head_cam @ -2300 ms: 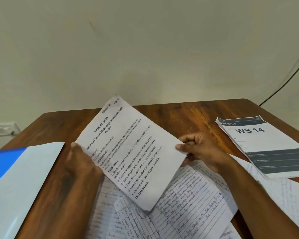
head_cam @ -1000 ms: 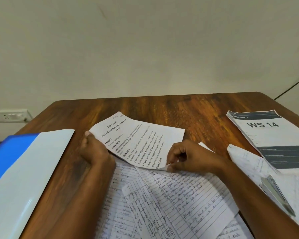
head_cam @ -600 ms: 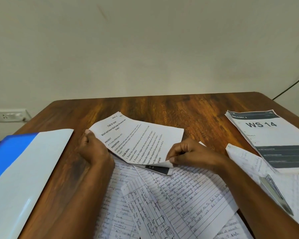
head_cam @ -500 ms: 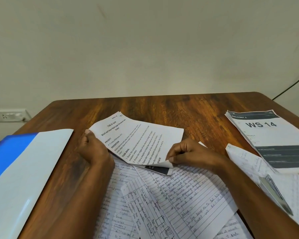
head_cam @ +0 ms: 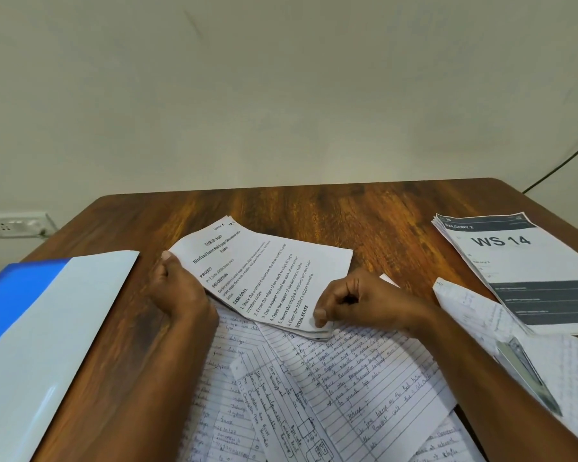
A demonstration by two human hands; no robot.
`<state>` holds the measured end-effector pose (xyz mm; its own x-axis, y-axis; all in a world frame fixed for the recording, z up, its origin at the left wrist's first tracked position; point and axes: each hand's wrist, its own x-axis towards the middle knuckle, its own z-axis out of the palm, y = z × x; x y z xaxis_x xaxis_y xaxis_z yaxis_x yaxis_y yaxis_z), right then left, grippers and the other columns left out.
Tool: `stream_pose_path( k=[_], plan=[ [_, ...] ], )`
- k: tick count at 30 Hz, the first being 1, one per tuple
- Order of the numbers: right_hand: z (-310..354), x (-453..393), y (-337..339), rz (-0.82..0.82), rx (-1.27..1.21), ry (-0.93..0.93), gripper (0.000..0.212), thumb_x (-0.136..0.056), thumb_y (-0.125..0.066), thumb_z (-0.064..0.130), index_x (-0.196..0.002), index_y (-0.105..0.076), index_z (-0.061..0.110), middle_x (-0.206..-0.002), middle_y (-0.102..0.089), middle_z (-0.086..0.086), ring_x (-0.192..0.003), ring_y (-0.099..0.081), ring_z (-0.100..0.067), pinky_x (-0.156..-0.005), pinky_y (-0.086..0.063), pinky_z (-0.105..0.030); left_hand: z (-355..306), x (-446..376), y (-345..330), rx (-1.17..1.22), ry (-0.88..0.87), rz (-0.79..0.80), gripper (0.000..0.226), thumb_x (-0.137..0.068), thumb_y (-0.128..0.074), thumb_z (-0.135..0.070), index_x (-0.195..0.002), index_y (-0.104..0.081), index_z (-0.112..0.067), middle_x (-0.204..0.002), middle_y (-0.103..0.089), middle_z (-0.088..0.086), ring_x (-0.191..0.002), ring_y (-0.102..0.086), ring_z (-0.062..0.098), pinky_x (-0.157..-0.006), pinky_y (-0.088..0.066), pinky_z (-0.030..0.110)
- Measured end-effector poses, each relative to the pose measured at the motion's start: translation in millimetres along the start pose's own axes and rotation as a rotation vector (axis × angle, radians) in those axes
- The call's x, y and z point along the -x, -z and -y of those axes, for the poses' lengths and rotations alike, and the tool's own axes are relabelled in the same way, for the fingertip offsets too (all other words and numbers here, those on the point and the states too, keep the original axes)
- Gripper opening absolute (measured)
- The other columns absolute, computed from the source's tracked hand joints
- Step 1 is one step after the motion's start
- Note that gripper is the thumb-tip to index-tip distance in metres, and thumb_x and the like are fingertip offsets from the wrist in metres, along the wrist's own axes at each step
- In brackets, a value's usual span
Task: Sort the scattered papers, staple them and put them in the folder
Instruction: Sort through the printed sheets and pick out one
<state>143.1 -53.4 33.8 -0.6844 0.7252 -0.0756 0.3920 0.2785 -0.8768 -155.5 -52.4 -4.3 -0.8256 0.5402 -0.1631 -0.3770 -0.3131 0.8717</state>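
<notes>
Hands grip the printed sheets (head_cam: 264, 271) at frame centre, left hand (head_cam: 177, 288) curled round the left edge, right hand (head_cam: 357, 301) pinching the near corner, probably to square them above the handwritten papers (head_cam: 347, 378) on the counter (head_cam: 364, 211).

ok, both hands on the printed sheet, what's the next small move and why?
Probably lay the printed sheet flat as the start of a stack. The left hand grips its left edge and the right hand pinches its near corner, while the handwritten pages are loose and overlapping beneath it.
</notes>
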Motion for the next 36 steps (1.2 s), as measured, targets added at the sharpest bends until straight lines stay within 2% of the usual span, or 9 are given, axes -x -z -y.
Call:
stream_pose_path(
  k=[2, 7, 10, 14, 20, 24, 29, 33, 36],
  plan=[
    [-1, -3, -2, -0.036, 0.018, 0.017, 0.017, -0.091, -0.078, 0.022, -0.105, -0.081, 0.014, -0.113, -0.078, 0.008, -0.109, -0.071, -0.008, -0.093, -0.059, -0.031, -1, 1, 0, 0.0, -0.001, -0.001, 0.029, -0.105, -0.058, -0.044, -0.084, -0.071, -0.028, -0.092, -0.082, -0.001, -0.084, -0.081, 0.022, -0.085, -0.065, 0.054],
    [-4, -6, -15, -0.092, 0.21, -0.011, 0.023, -0.076, -0.092, 0.028, -0.097, -0.081, 0.027, -0.103, -0.075, 0.009, -0.094, -0.067, -0.017, -0.075, -0.056, -0.029, -3, -1, 2, -0.029, -0.016, -0.021, 0.029, -0.102, -0.059, -0.048, -0.09, -0.072, -0.025, -0.096, -0.082, 0.001, -0.083, -0.081, 0.021, -0.085, -0.065, 0.055],
    [-1, -8, -23, -0.071, 0.32, 0.01, 0.027, -0.074, -0.091, 0.037, -0.098, -0.079, 0.03, -0.101, -0.069, 0.013, -0.093, -0.061, -0.012, -0.077, -0.055, -0.035, -3, 2, 2, -0.047, -0.023, -0.011, 0.036, -0.103, -0.058, -0.052, -0.099, -0.073, -0.02, -0.098, -0.082, 0.0, -0.085, -0.081, 0.019, -0.087, -0.065, 0.052],
    [1, -8, -24, -0.065, 0.354, 0.023, 0.029, -0.075, -0.091, 0.038, -0.099, -0.078, 0.029, -0.101, -0.069, 0.012, -0.093, -0.058, -0.008, -0.074, -0.053, -0.028, 0, 4, 2, -0.097, -0.039, 0.075, 0.036, -0.097, -0.064, -0.06, -0.1, -0.07, -0.025, -0.1, -0.082, -0.004, -0.087, -0.081, 0.018, -0.089, -0.065, 0.05],
    [2, -6, -24, -0.077, 0.322, 0.016, 0.029, -0.075, -0.092, 0.035, -0.099, -0.079, 0.026, -0.096, -0.069, 0.013, -0.086, -0.056, 0.001, -0.07, -0.048, -0.021, 15, 7, -3, -0.168, -0.013, 0.099, 0.011, -0.104, -0.06, -0.043, -0.109, -0.059, -0.033, -0.114, -0.079, -0.006, -0.091, -0.08, 0.018, -0.089, -0.063, 0.057],
    [10, -3, -21, -0.074, 0.327, 0.001, 0.029, -0.077, -0.091, 0.032, -0.101, -0.079, 0.024, -0.097, -0.071, 0.01, -0.086, -0.06, -0.002, -0.07, -0.05, -0.022, 17, 10, -6, -0.162, -0.072, 0.048, 0.011, -0.107, -0.054, -0.04, -0.111, -0.053, -0.03, -0.101, -0.072, -0.013, -0.083, -0.075, 0.01, -0.086, -0.064, 0.047],
    [39, 14, 6, -0.398, 0.269, -0.025, 0.012, -0.086, -0.082, 0.021, -0.097, -0.076, 0.02, -0.093, -0.075, 0.006, -0.083, -0.07, -0.006, -0.072, -0.058, -0.023, 16, 12, -10, -0.089, -0.071, 0.032, 0.014, -0.107, -0.055, -0.038, -0.117, -0.05, -0.029, -0.107, -0.075, -0.007, -0.081, -0.077, 0.009, -0.08, -0.064, 0.043],
    [49, 80, 63, -0.677, 0.609, -0.264, 0.017, -0.081, -0.087, 0.026, -0.084, -0.071, 0.029, -0.088, -0.073, 0.01, -0.08, -0.067, -0.006, -0.073, -0.055, -0.029, 12, 20, -13, -0.05, -0.087, 0.045, 0.014, -0.109, -0.054, -0.032, -0.122, -0.051, -0.027, -0.114, -0.072, -0.004, -0.075, -0.076, 0.001, -0.073, -0.064, 0.036],
    [32, 130, 87, -0.566, 0.825, -0.766, 0.042, -0.064, -0.096, 0.042, -0.09, -0.066, 0.03, -0.099, -0.069, 0.006, -0.086, -0.065, -0.015, -0.073, -0.054, -0.031, 9, 27, -15, 0.033, -0.028, 0.075, 0.026, -0.111, -0.052, -0.027, -0.135, -0.052, -0.017, -0.114, -0.068, -0.003, -0.062, -0.069, -0.011, -0.051, -0.052, 0.013]
  ],
)
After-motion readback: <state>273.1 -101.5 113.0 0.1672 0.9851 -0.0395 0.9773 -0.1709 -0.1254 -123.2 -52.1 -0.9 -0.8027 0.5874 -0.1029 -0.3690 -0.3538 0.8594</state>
